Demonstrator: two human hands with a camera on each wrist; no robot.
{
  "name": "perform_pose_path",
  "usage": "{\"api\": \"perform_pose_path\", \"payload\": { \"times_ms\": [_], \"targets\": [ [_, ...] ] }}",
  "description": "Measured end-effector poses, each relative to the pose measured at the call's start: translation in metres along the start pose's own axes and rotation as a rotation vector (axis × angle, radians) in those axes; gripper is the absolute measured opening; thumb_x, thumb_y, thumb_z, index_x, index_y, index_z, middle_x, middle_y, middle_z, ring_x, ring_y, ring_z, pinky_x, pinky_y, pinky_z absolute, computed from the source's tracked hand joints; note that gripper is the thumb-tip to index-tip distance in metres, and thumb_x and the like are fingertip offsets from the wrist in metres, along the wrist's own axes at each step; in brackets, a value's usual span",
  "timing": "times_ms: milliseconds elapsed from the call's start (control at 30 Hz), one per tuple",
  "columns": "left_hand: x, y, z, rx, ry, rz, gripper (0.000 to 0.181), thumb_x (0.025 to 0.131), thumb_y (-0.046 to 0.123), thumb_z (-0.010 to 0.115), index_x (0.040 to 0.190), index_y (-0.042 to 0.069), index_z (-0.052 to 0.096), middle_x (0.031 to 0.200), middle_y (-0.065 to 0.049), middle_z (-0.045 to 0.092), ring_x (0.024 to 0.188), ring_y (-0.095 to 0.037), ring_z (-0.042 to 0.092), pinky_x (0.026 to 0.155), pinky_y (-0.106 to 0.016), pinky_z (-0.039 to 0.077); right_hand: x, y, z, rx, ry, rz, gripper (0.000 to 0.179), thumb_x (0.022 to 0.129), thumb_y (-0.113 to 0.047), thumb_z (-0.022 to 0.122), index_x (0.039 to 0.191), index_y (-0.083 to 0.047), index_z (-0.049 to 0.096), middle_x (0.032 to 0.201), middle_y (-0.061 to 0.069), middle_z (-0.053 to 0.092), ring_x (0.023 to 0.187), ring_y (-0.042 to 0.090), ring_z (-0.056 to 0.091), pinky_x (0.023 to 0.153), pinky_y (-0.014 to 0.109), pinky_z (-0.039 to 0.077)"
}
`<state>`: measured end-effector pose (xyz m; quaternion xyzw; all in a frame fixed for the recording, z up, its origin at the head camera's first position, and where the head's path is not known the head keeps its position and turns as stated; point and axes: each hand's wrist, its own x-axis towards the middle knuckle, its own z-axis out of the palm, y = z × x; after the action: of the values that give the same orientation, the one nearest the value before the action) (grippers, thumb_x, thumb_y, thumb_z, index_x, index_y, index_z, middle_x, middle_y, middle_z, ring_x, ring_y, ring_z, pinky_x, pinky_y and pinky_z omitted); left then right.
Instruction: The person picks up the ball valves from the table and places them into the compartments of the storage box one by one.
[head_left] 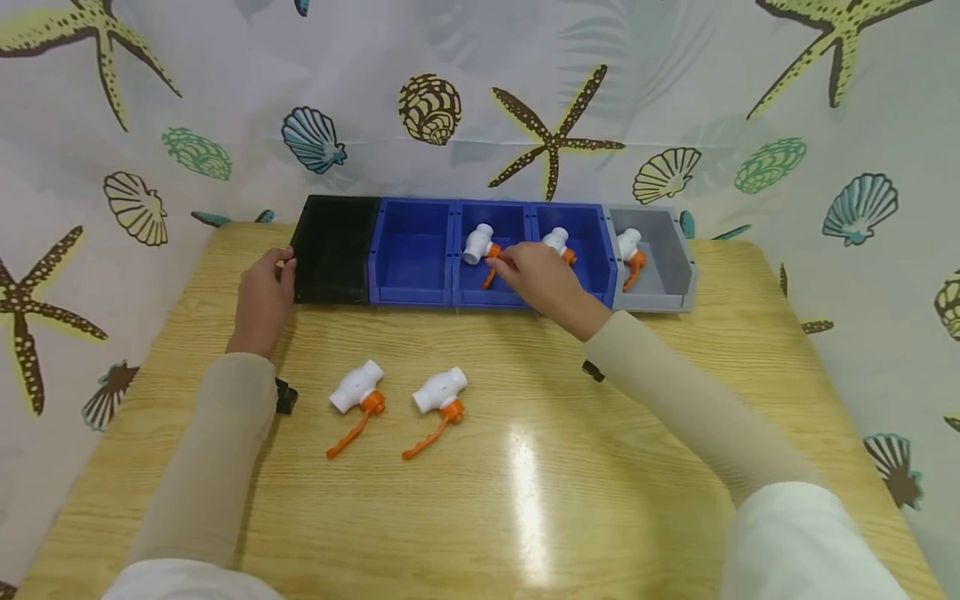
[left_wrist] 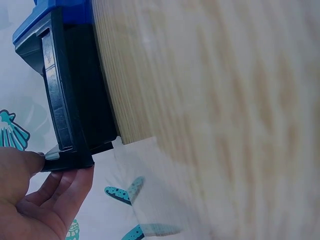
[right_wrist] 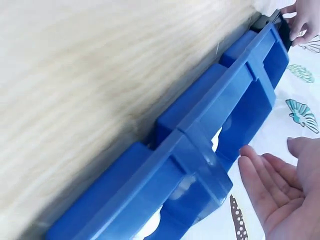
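At the left end of a row of bins, my left hand point(head_left: 264, 293) grips the wall of a black bin point(left_wrist: 90, 85), thumb on the rim and fingers on the outside. My right hand point(head_left: 542, 275) is over the two right-hand blue bins, its fingers loosely spread and holding nothing in the right wrist view. Close to its fingertips lies a white ball valve point(head_left: 477, 243) with an orange handle, inside the middle blue bin point(head_left: 512, 218). Partly behind the hand, a second ball valve point(head_left: 555, 239) sits in the right blue bin point(head_left: 596, 258).
A grey bin point(head_left: 667, 258) ends the row, with another ball valve point(head_left: 628, 244) in it. Left of the middle one stands a blue bin point(head_left: 416, 258). Two more valves lie on the wooden table point(head_left: 622, 500): a left valve point(head_left: 357, 387) and a right valve point(head_left: 440, 390).
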<state>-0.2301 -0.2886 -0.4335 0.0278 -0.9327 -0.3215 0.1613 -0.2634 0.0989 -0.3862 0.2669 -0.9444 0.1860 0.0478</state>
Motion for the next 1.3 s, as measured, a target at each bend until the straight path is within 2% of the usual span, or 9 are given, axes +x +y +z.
{"api": "perform_pose_path", "payload": {
  "times_ms": [133, 267, 467, 733, 867, 1000, 1133, 1200, 1300],
  "targets": [
    [0.0, 0.0, 0.0, 0.002, 0.001, -0.003, 0.035, 0.1, 0.023, 0.04, 0.124, 0.001, 0.055, 0.099, -0.021, 0.063, 0.069, -0.027, 0.056, 0.059, -0.04, 0.043, -0.024, 0.007, -0.007, 0.03, 0.043, -0.036, 0.04, 0.096, -0.034, 0.051, 0.064, -0.01, 0.054, 0.055, 0.0, 0.037, 0.05, 0.015, 0.039, 0.051, 0.029, 0.03],
    [0.0, 0.001, 0.001, -0.002, 0.002, 0.002, 0.035, 0.1, 0.023, 0.04, 0.124, 0.001, 0.055, 0.097, -0.021, 0.063, 0.068, -0.027, 0.056, 0.059, -0.04, 0.042, -0.046, 0.02, -0.009, 0.064, 0.075, -0.043, 0.035, 0.095, -0.034, 0.053, 0.074, -0.008, 0.066, 0.058, -0.003, 0.049, 0.052, 0.013, 0.044, 0.052, 0.028, 0.037],
    [-0.001, 0.0, 0.0, 0.006, 0.012, 0.0, 0.035, 0.1, 0.023, 0.041, 0.122, 0.001, 0.056, 0.093, -0.02, 0.063, 0.067, -0.026, 0.055, 0.058, -0.038, 0.042, -0.08, 0.038, -0.008, 0.154, 0.057, -0.018, 0.03, 0.093, -0.032, 0.057, 0.086, -0.005, 0.071, 0.073, 0.0, 0.063, 0.064, 0.012, 0.057, 0.061, 0.03, 0.048],
    [0.0, 0.0, 0.004, 0.006, -0.007, -0.021, 0.036, 0.1, 0.025, 0.04, 0.125, 0.002, 0.055, 0.094, -0.019, 0.062, 0.067, -0.025, 0.053, 0.058, -0.036, 0.041, -0.119, 0.071, -0.012, 0.248, -0.094, 0.126, 0.026, 0.094, -0.025, 0.057, 0.099, -0.003, 0.069, 0.089, 0.004, 0.067, 0.082, 0.017, 0.062, 0.072, 0.036, 0.051],
    [0.001, -0.003, 0.003, 0.012, 0.005, -0.027, 0.036, 0.1, 0.025, 0.04, 0.124, 0.003, 0.055, 0.094, -0.018, 0.062, 0.068, -0.026, 0.054, 0.059, -0.038, 0.042, -0.13, 0.092, -0.02, 0.286, -0.153, 0.177, 0.025, 0.093, -0.025, 0.058, 0.1, -0.004, 0.069, 0.09, 0.004, 0.066, 0.084, 0.017, 0.061, 0.074, 0.038, 0.05],
    [0.001, -0.004, 0.003, 0.017, 0.015, -0.031, 0.034, 0.1, 0.024, 0.041, 0.124, 0.004, 0.056, 0.093, -0.018, 0.062, 0.067, -0.026, 0.053, 0.058, -0.037, 0.042, -0.144, 0.12, -0.028, 0.322, -0.211, 0.204, 0.023, 0.093, -0.025, 0.058, 0.097, -0.006, 0.07, 0.084, 0.002, 0.066, 0.078, 0.017, 0.06, 0.069, 0.035, 0.049],
    [0.001, -0.004, 0.004, 0.022, 0.018, -0.022, 0.035, 0.1, 0.025, 0.042, 0.124, 0.004, 0.056, 0.086, -0.017, 0.062, 0.063, -0.025, 0.051, 0.054, -0.034, 0.04, -0.159, 0.148, -0.043, 0.366, -0.354, 0.284, 0.026, 0.093, -0.03, 0.058, 0.097, -0.006, 0.069, 0.08, 0.002, 0.066, 0.073, 0.016, 0.06, 0.064, 0.029, 0.049],
    [0.001, -0.004, 0.003, 0.025, 0.017, -0.017, 0.035, 0.1, 0.025, 0.041, 0.123, 0.004, 0.056, 0.084, -0.016, 0.061, 0.062, -0.024, 0.05, 0.052, -0.032, 0.038, -0.166, 0.16, -0.054, 0.412, -0.418, 0.345, 0.03, 0.093, -0.031, 0.058, 0.101, -0.004, 0.068, 0.082, 0.006, 0.066, 0.074, 0.018, 0.06, 0.066, 0.03, 0.05],
    [0.001, -0.003, 0.002, 0.025, 0.007, -0.02, 0.035, 0.1, 0.026, 0.041, 0.123, 0.004, 0.056, 0.084, -0.015, 0.061, 0.061, -0.023, 0.05, 0.052, -0.031, 0.038, -0.175, 0.177, -0.072, 0.479, -0.453, 0.432, 0.038, 0.094, -0.032, 0.056, 0.109, 0.002, 0.064, 0.089, 0.012, 0.065, 0.079, 0.022, 0.061, 0.07, 0.034, 0.051]
  ]
}}
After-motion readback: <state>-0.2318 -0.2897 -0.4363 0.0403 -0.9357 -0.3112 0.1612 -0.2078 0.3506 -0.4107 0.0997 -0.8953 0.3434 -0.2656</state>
